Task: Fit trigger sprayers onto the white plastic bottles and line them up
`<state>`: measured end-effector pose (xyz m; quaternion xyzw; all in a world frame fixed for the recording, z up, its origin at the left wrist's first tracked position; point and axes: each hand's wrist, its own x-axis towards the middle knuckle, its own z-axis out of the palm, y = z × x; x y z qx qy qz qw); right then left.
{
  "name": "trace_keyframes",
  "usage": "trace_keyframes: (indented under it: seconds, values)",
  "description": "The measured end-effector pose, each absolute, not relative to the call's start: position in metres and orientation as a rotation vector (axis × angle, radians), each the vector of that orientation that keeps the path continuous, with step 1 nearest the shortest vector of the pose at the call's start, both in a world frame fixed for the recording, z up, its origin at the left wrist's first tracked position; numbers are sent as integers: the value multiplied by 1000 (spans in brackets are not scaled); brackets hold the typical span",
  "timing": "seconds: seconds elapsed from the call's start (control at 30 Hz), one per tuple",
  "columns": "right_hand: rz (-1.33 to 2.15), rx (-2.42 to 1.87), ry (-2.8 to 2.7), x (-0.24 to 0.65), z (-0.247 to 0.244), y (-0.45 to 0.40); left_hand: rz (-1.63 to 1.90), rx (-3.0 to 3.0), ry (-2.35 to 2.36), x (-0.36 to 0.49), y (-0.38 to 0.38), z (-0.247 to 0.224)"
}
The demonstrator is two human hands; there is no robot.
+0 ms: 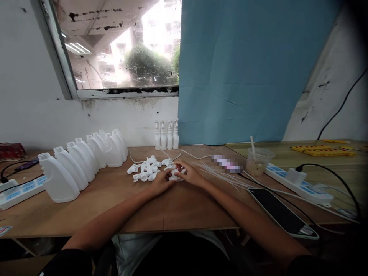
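Both my hands meet over a small heap of white trigger spray heads near the middle of the table. My left hand is closed, its thumb and fingers pinched at a white spray head. Curled over the same part from the right is my right hand, with its fingertips bent down onto it. The fingers partly hide the piece. Just left of my hands lies a loose pile of white spray heads, pointing in mixed directions. More white pieces lie behind my fingers.
White bottles without tops stand in rows at left. Several white spray bottles stand by the wall. Thin white tubes, a phone, a drink cup and a power strip lie rightward. Another power strip sits far left.
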<state>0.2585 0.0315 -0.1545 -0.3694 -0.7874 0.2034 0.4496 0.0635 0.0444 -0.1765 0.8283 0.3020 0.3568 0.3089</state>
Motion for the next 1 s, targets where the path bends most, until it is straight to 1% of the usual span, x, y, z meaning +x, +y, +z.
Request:
trace_keyframes:
  seconds: [0.13,0.27,0.33,0.4,0.47,0.6,0.67,0.73,0.9,1.0]
  values:
    - [875,-933,-1698,263,-162,42,1126,2048,798,63,42,-166]
    - [990,-889,-1519,260,-160,42,1113,2331,822,49,56,-153]
    - [1074,-816,-1367,260,-154,40,1171,2519,846,30,73,-145]
    - [1129,-759,-1203,263,-147,38,1324,2640,1048,2,93,-136]
    - [1130,-741,-1073,269,-143,40,1471,2639,1419,-32,114,-131]
    - [1124,-742,-984,280,-142,45,1727,2183,2136,-98,143,-137]
    - [1146,-743,-978,283,-144,47,1727,1946,2360,-118,148,-146]
    - [1176,-745,-966,283,-145,47,1663,1841,2475,-126,149,-153]
    - [1229,-761,-934,284,-146,48,1495,1767,2594,-124,152,-160]
    - [1233,-778,-917,286,-145,49,1504,1747,2593,-125,153,-160]
